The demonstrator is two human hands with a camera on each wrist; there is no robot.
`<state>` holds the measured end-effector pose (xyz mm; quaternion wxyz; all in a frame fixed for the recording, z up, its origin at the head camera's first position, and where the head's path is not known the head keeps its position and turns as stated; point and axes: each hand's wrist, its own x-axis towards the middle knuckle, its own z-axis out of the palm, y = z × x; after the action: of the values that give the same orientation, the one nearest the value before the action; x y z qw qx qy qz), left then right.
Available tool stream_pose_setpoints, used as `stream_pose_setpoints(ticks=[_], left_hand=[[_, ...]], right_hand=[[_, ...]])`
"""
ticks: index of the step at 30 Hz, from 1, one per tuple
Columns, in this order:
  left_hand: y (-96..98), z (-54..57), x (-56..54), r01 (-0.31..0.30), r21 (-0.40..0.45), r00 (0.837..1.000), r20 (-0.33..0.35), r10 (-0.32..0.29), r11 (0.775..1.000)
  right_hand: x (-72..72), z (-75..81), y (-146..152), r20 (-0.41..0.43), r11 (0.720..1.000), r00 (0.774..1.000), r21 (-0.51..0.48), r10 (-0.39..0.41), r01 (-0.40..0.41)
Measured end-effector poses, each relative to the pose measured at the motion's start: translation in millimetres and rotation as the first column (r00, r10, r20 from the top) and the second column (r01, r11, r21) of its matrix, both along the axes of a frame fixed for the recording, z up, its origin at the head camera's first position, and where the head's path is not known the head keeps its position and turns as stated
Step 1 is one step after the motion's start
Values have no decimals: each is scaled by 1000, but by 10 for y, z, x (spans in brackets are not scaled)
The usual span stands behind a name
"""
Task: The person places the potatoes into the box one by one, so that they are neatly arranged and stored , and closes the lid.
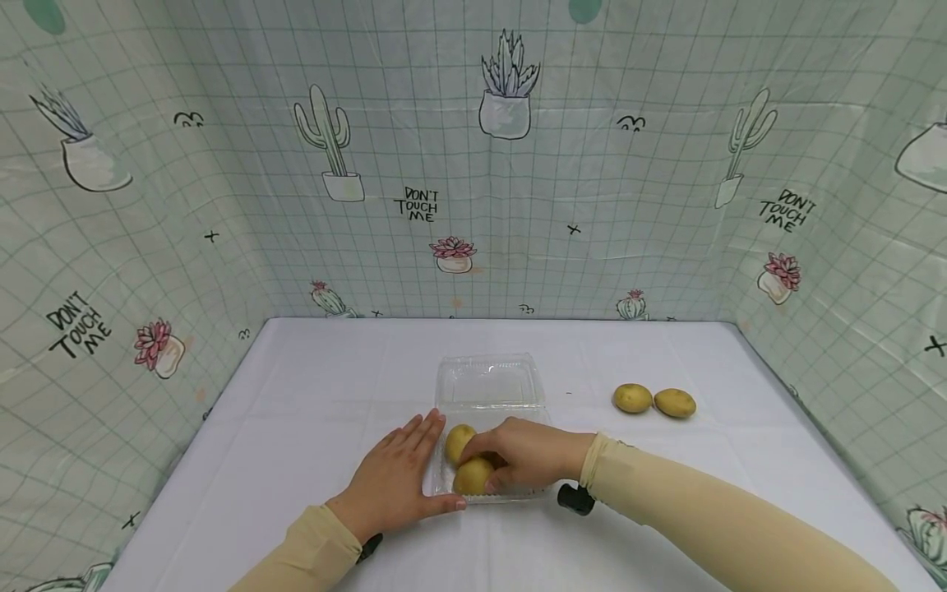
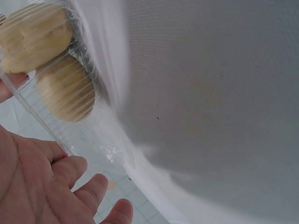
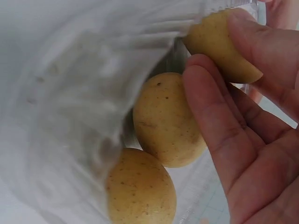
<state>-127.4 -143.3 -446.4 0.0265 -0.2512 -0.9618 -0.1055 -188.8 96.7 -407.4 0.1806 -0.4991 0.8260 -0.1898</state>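
Note:
A clear plastic clamshell container [image 1: 488, 382] lies with its lid folded back, potatoes in its base. My right hand [image 1: 528, 452] reaches into the base and pinches the near-left potato [image 1: 473, 475] between thumb and fingers. Another potato [image 1: 460, 444] sits just beyond it. The right wrist view shows the pinched potato [image 3: 217, 44] and two more, a middle potato [image 3: 168, 121] and a lower potato [image 3: 140, 189], hidden under my hand in the head view. My left hand [image 1: 395, 473] rests flat at the container's left side, fingers extended. Through the wall, the left wrist view shows a potato [image 2: 65, 88].
Two loose potatoes, a left one [image 1: 632, 399] and a right one [image 1: 675, 403], lie side by side on the white table [image 1: 333, 370], right of the container. A patterned curtain [image 1: 592, 181] surrounds the table at the back and sides.

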Motion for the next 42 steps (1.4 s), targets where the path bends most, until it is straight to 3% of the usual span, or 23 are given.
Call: stream_pose_setpoints(ticks=[14, 28, 42], left_hand=[[-3, -12, -7, 0, -9, 1000, -14, -1, 1000], [-4, -24, -12, 0, -8, 1000, -27, 0, 1000], [-2, 1, -8, -5, -14, 1000, 5, 5, 1000]], right_hand=[[-12, 11, -9, -51, 1000, 999, 11, -10, 10], [-18, 0, -38, -19, 999, 999, 1, -43, 43], [-52, -19, -93, -46, 996, 998, -87, -42, 38]])
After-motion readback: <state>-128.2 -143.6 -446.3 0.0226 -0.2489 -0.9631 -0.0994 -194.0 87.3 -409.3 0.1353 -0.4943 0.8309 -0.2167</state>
